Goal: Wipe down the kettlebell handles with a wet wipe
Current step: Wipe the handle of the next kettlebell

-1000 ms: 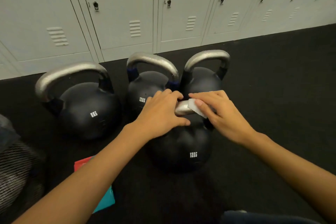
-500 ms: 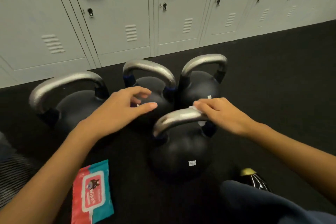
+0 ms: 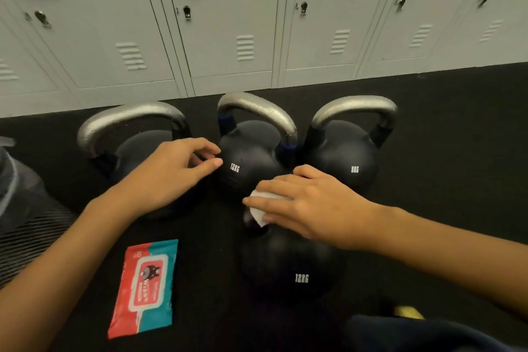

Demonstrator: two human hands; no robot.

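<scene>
on the black rubber floor (image 3: 443,128) in front of a row of grey lockers (image 3: 234,23), four black kettlebells are standing close together. three are lining up at the back: the left kettlebell (image 3: 125,134), the middle kettlebell (image 3: 251,154) marked 12kg, and the right kettlebell (image 3: 345,157), each showing a bare silver handle. the front kettlebell (image 3: 288,268), also marked 12kg, is sitting nearest the camera, just in front of the middle one.

the right hand (image 3: 308,206) is lying over the top of the front kettlebell, where its handle is hidden, fingers curling down and pressing a folded white wet wipe (image 3: 261,208) there; the wipe is peeking out under the fingertips at the hand's left edge. the left hand (image 3: 168,174) is hovering in front of the left and middle kettlebells, fingers loosely curled and thumb extended, holding nothing; whether it is touching a kettlebell, i cannot tell.

a red and teal wipes pack (image 3: 145,286) is lying flat on the floor to the left of the front kettlebell, apart from it. a dark mesh object (image 3: 23,208) is sitting at the left edge.
</scene>
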